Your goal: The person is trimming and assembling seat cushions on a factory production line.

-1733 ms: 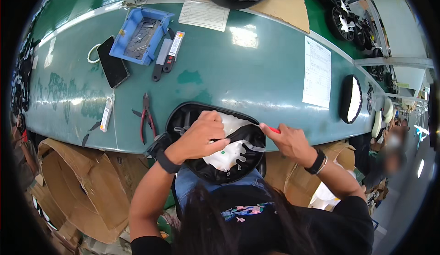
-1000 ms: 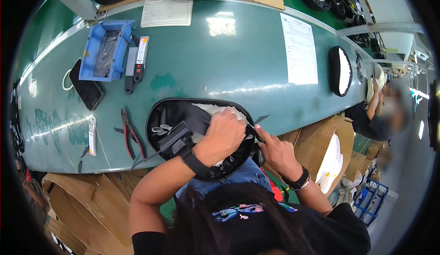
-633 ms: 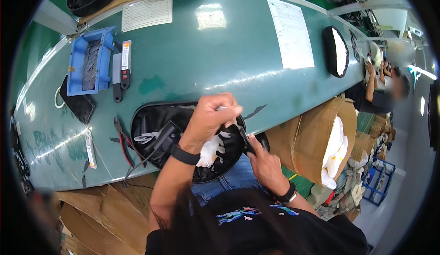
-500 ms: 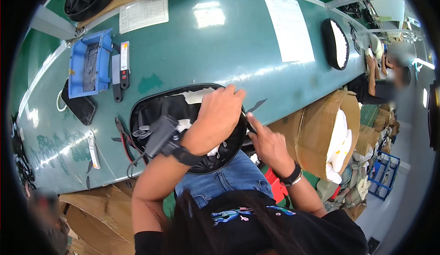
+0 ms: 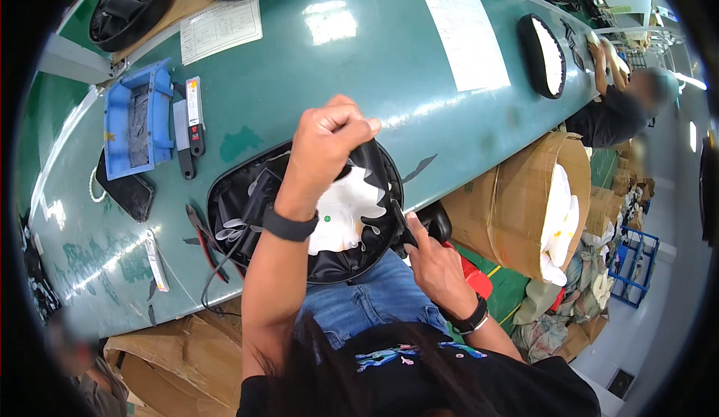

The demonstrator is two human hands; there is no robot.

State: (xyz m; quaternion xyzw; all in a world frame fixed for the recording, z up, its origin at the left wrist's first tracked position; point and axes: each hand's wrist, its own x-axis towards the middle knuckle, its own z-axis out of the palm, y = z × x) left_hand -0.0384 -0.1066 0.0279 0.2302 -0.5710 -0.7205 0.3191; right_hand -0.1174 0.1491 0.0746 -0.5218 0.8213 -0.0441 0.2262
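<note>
A rounded black cover (image 5: 341, 269) with a raised rim rests at the table's near edge, partly over my lap. Inside it lies a white scalloped piece (image 5: 348, 211), with folded black material around it. My left hand (image 5: 326, 143) is closed in a fist above the far rim, pulling up a black flap (image 5: 367, 156) of the cover. At the cover's right side my right hand (image 5: 442, 267) grips a slim black knife (image 5: 405, 226), its tip against the rim. The right hand's index finger stretches along the tool.
Left on the green table are a blue bin (image 5: 138, 121), cutters (image 5: 187, 128), red-handled pliers (image 5: 206, 241) and a white-handled tool (image 5: 156, 260). A black scrap (image 5: 420, 167) lies right of the cover. A cardboard box (image 5: 517, 203) with white pieces stands right; another person works beyond.
My left hand has risen and moved left, lifting the black flap and uncovering the white piece. My right hand has shifted slightly down, the knife still at the rim.
</note>
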